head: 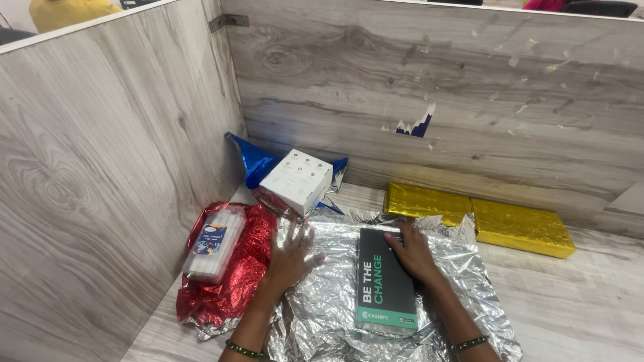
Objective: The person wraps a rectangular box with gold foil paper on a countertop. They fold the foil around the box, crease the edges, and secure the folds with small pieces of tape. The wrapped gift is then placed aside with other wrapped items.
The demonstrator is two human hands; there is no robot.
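Foil first: a crinkled sheet of silver foil (322,302) lies spread on the bench (570,302), and on it, a little right of its middle, we see a flat black box (386,281) with a green band at its near end, lying lengthwise away from us. Our right hand (412,251) rests flat on the far right corner of that box, fingers spread and gripping nothing. Our left hand (292,258) presses palm-down on the foil just left of the box, its grip equally open, fingers splayed; it is apart from the box. Touching the foil's left edge is a crumpled red foil sheet (235,281), and on it lies a clear pack of white candles (215,245). Beyond the left hand a small white box (295,181) sits on blue foil (251,161) in the corner where the two wooden partition walls (100,167) meet. Behind the right hand, along the back wall, two gold-wrapped parcels (479,218) lie end to end, the nearer one just touching the silver sheet's far edge. Nothing lies between either hand and the black box.
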